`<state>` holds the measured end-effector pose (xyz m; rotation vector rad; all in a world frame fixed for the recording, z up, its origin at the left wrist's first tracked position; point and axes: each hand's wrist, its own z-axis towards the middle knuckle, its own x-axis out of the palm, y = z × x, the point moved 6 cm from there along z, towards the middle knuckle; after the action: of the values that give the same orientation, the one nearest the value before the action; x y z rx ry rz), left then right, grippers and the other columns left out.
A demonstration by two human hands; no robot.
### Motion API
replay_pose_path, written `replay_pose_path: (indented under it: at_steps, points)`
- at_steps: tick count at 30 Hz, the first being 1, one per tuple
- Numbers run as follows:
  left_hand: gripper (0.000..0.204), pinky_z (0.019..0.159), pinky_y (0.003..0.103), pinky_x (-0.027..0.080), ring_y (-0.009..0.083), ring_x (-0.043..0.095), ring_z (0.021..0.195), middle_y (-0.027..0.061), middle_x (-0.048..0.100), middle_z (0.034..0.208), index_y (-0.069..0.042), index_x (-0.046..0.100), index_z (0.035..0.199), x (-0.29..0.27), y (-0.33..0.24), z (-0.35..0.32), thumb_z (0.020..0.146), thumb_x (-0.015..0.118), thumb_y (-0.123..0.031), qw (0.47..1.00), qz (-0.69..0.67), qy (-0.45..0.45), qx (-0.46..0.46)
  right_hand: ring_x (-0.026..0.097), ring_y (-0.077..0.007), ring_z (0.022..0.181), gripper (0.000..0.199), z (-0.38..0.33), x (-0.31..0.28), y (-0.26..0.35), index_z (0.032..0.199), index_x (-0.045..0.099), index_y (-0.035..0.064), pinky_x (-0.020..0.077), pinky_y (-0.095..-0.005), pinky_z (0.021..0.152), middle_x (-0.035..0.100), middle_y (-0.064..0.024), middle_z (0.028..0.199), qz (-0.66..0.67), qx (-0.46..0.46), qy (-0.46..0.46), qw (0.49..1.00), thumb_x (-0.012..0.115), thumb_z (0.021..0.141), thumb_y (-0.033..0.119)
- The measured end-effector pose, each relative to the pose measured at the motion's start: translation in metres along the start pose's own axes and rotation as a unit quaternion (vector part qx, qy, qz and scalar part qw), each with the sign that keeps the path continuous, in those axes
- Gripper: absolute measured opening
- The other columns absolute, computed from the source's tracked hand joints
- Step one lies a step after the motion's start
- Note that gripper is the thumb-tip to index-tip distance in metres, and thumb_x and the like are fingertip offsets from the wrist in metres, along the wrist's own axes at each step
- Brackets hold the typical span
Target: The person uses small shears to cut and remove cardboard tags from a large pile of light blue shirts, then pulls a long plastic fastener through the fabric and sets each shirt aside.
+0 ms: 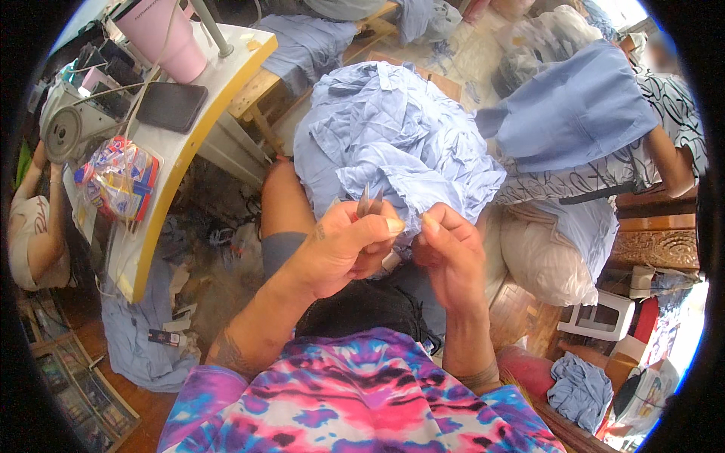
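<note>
A large heap of crumpled light-blue cloth (393, 128) rests on my lap. My left hand (349, 245) is closed around a pair of thread snips (367, 202), their pointed metal blades sticking up past the fingers. Its thumb and fingertip come together close to the cloth's near edge. Just to the right, my right hand (455, 253) is closed in a pinch at that same edge, thumb against the bent forefinger. Only a narrow gap parts the two hands. Any thread between them is too fine to make out.
A yellow-edged table (185, 158) at left holds a pink tumbler (162, 38), a dark phone (172, 106) and a colourful plastic packet (117, 181). At right, another person holds blue cloth (578, 109). Nearby are a stuffed sack (547, 253) and a white stool (602, 315).
</note>
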<state>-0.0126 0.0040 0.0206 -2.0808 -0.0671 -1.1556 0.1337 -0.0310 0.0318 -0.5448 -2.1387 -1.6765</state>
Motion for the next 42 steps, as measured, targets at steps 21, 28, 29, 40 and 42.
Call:
replay_pose_path:
  at_steps: [21, 28, 29, 40, 42]
  points:
    - [0.025, 0.061, 0.025, 0.042, 0.0098, 0.050, 0.065, 0.0044, 0.060, 0.086, -0.006, 0.069, 0.113, -0.007, -0.027, -0.033, 0.091, 0.079, -0.011, 0.821, 0.417, -0.243, 0.304, 0.050, -0.0104, 0.093, 0.024, 0.033, 0.030, -0.006, 0.097, 0.063, 0.0014, 0.0418, -0.0244, 0.085, 0.054, -0.0055, 0.112, -0.266, -0.177, 0.039, 0.947, 0.054, 0.110, 0.021]
    - [0.014, 0.050, 0.020, 0.036, 0.0011, 0.049, 0.062, -0.0034, 0.058, 0.078, -0.006, 0.069, 0.108, -0.055, -0.013, -0.004, 0.101, 0.072, -0.017, 0.952, 0.180, -0.134, 0.207, 0.048, -0.0079, 0.089, 0.023, 0.054, 0.027, -0.024, 0.098, 0.060, 0.0024, 0.0406, -0.0239, 0.079, 0.055, -0.0020, 0.108, -0.196, -0.104, 0.065, 0.973, 0.054, 0.110, 0.021]
    - [0.014, 0.047, 0.020, 0.035, 0.0014, 0.048, 0.059, -0.0035, 0.058, 0.077, -0.006, 0.068, 0.108, -0.059, -0.010, -0.003, 0.102, 0.070, -0.019, 0.968, 0.132, -0.122, 0.173, 0.048, -0.0077, 0.087, 0.023, 0.055, 0.027, -0.024, 0.098, 0.060, 0.0025, 0.0409, -0.0238, 0.078, 0.055, -0.0017, 0.107, -0.198, -0.100, 0.060, 0.973, 0.055, 0.110, 0.021]
    - [0.013, 0.043, 0.019, 0.030, 0.0012, 0.039, 0.050, -0.0074, 0.051, 0.076, -0.011, 0.063, 0.110, -0.093, 0.009, 0.016, 0.104, 0.067, -0.021, 0.980, -0.116, -0.116, 0.112, 0.051, -0.0085, 0.078, 0.018, 0.086, 0.030, -0.050, 0.100, 0.059, -0.0017, 0.0444, -0.0259, 0.068, 0.059, -0.0059, 0.099, -0.306, -0.128, 0.012, 0.943, 0.053, 0.110, 0.013]
    - [0.015, 0.044, 0.019, 0.031, 0.0018, 0.040, 0.052, -0.0058, 0.053, 0.080, -0.009, 0.062, 0.112, -0.094, 0.001, 0.013, 0.105, 0.065, -0.023, 0.977, -0.064, -0.164, 0.119, 0.051, -0.0093, 0.078, 0.017, 0.092, 0.025, -0.055, 0.100, 0.058, -0.0018, 0.0447, -0.0259, 0.069, 0.058, -0.0060, 0.098, -0.317, -0.152, 0.006, 0.936, 0.053, 0.109, 0.012]
